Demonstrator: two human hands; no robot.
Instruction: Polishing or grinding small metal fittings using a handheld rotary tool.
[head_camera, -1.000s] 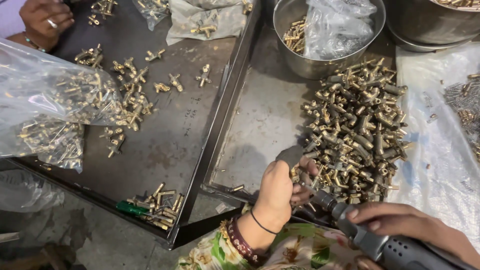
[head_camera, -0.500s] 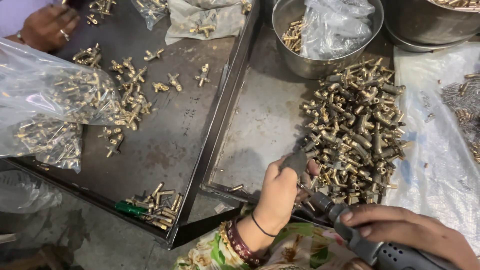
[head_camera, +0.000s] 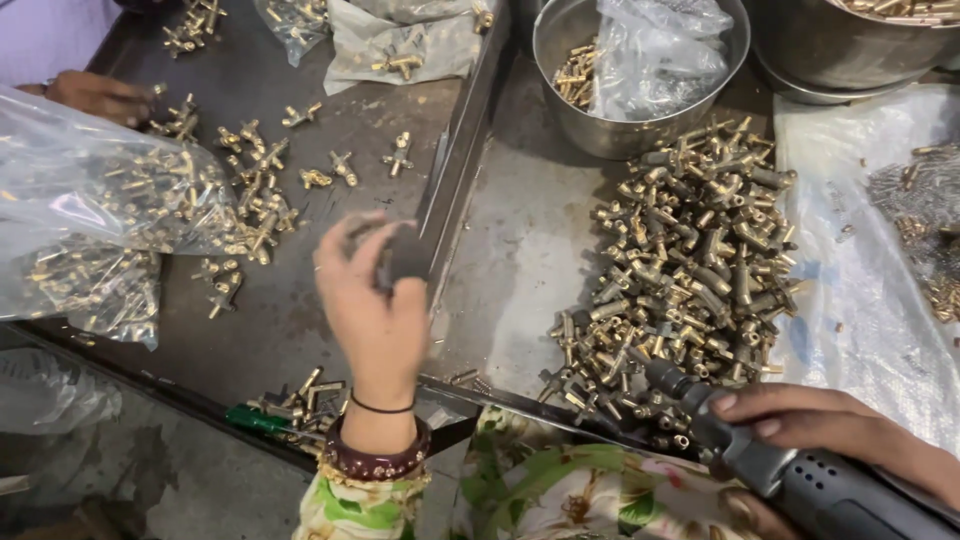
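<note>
Held in the raised left hand (head_camera: 372, 300), fingers curled shut, is a small dark object, blurred and not identifiable; it sits over the rail (head_camera: 462, 150) between two trays. A power tool (head_camera: 800, 480) is gripped by the right hand (head_camera: 810, 425), fingers closed round its barrel, tip resting at the near edge of the fittings pile (head_camera: 690, 270).

Change noted: half a second ago the left hand was low at the pile's near edge beside the tool tip; it is now lifted and carried left, towards the left tray (head_camera: 300, 330). The tool has barely shifted. This is judged to mean that one piece was taken from the pile after working and is being moved to the left tray.

Left of the raised hand, a plastic bag (head_camera: 90, 220) of fittings is seen, with loose fittings (head_camera: 255, 200) scattered beyond it. Beyond the pile stands a steel bowl (head_camera: 640, 130) holding a bag. Another person's hand (head_camera: 95, 95) is seen at far left. A green-handled tool (head_camera: 255, 420) lies below the wrist.
</note>
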